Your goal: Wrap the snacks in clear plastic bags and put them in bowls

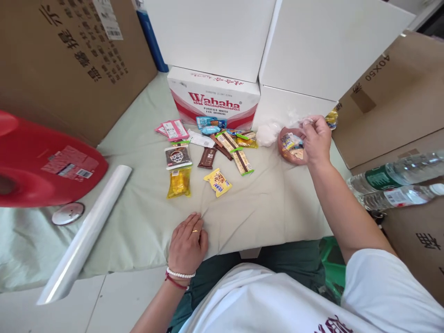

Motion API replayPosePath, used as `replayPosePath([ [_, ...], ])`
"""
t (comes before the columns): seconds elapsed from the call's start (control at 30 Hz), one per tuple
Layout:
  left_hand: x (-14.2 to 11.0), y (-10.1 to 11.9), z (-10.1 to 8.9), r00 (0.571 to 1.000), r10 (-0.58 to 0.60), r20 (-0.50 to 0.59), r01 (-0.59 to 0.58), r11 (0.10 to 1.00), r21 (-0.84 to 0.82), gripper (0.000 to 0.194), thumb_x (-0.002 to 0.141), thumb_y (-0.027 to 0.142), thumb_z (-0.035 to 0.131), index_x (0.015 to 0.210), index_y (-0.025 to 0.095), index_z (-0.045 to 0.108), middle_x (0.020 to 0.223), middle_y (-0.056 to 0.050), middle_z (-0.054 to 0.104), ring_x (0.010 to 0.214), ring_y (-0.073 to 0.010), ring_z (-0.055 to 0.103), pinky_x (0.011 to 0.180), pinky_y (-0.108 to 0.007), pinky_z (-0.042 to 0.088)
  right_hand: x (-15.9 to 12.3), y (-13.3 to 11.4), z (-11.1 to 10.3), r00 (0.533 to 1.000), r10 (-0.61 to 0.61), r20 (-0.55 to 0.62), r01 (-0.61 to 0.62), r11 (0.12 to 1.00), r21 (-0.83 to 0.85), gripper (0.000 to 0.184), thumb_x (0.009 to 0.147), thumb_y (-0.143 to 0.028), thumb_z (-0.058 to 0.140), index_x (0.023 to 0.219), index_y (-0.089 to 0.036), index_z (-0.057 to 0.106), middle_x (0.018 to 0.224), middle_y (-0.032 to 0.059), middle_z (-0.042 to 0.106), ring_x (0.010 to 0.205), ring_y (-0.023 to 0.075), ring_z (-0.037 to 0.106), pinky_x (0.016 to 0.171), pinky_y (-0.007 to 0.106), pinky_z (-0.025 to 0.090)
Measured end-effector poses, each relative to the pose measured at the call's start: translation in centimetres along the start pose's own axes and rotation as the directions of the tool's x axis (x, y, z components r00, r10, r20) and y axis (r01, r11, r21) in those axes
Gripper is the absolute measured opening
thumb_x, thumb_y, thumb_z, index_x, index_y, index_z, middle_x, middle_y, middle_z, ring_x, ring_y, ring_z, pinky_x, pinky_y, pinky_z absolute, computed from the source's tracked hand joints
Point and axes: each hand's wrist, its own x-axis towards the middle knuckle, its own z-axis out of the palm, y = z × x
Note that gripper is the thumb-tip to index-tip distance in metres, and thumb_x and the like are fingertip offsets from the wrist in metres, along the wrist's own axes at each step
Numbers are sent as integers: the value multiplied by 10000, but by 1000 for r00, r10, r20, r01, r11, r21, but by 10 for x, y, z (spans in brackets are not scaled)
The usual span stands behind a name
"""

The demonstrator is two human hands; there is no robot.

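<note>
My right hand (316,139) reaches out over a small reddish-brown bowl (286,155) holding wrapped snacks, and pinches a crinkled clear plastic piece (305,121) above the bowl's far rim. My left hand (188,245) rests flat on the pale green cloth (263,208) near its front edge, fingers together, holding nothing. Several snack packets lie spread on the cloth ahead: a yellow cookie packet (218,182), a yellow bag (179,182), a brown bar (207,157), two long bars (237,155) and pink packets (172,130).
A roll of clear film (85,233) lies diagonally at the left beside a round metal lid (68,213) and a red object (38,166). A Wahaha carton (213,98), white boxes (312,51) and brown cartons (65,55) stand behind. Two water bottles (398,182) lie at right.
</note>
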Motion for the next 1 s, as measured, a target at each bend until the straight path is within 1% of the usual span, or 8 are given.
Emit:
replayPosePath([
  [0.1, 2, 2, -6, 997, -51, -61, 43, 992, -120, 179, 889, 140, 627, 1043, 188, 705, 1161, -142, 761, 1180, -298, 683, 1011, -451, 517, -55, -6, -16, 989, 149, -15, -141, 958, 249, 319, 868, -515, 739, 932, -261, 557, 1031, 0, 670, 945, 174, 663, 819, 351, 597],
  [0.2, 7, 21, -13, 949, -316, -8, 292, 886, -361, 115, 928, 288, 633, 941, 208, 715, 988, -109, 760, 979, -259, 710, 891, -419, 556, -129, -6, -21, 979, 169, 110, -190, 956, 222, 271, 877, -489, 756, 887, -259, 614, 1113, 16, 694, 1046, 194, 681, 921, 392, 602],
  [0.3, 22, 57, -11, 705, -511, 492, 700, 392, -597, 431, 969, 592, 515, 973, 199, 692, 881, -90, 722, 676, -194, 666, 573, -326, 524, -206, -1, -19, 937, 131, 323, -130, 991, -27, 146, 983, -399, 647, 964, -263, 694, 1195, 59, 712, 1167, 218, 669, 1028, 419, 559],
  [0.37, 38, 81, -4, 481, -394, 783, 844, -31, -535, 636, 897, 778, 472, 1049, 188, 656, 956, -115, 728, 717, -215, 695, 518, -315, 527, -248, 2, -15, 889, 68, 452, 4, 988, -156, 149, 1026, -314, 567, 1056, -261, 703, 1266, 97, 703, 1228, 235, 649, 1061, 450, 536],
  [0.43, 55, 99, 7, 393, -313, 864, 848, -241, -473, 688, 809, 826, 562, 1082, 198, 622, 1047, -118, 720, 880, -244, 716, 596, -343, 596, -276, 5, -10, 837, -19, 547, 158, 965, -208, 190, 1024, -226, 525, 1121, -251, 688, 1335, 131, 675, 1287, 253, 614, 1074, 484, 526],
  [0.7, 85, 110, 45, 456, -397, 796, 820, -159, -549, 478, 587, 354, 919, 909, 175, 615, 804, -8, 672, 697, -130, 633, 614, -250, 514, -306, 2, -14, 745, -65, 664, 224, 962, -158, 353, 937, -82, 517, 1187, -245, 705, 1508, 123, 573, 1385, 271, 533, 1115, 539, 506],
  [0.87, 78, 113, 42, 528, -410, 743, 753, -177, -633, 419, 635, 412, 876, 888, 187, 628, 846, -6, 695, 725, -123, 639, 667, -257, 503, -295, -2, -34, 884, 352, 307, -357, 933, -42, 199, 987, -375, 596, 1094, -337, 760, 1248, 55, 725, 1135, 253, 680, 945, 453, 605],
  [1.0, 68, 123, 40, 573, -356, 738, 740, -163, -653, 418, 752, 527, 804, 941, 200, 625, 885, -20, 685, 753, -140, 628, 690, -284, 519, -278, 1, -22, 698, 655, 291, -715, 665, 216, 428, 882, -612, 713, 1187, -310, 712, 1165, 59, 738, 1054, 229, 689, 866, 382, 614],
])
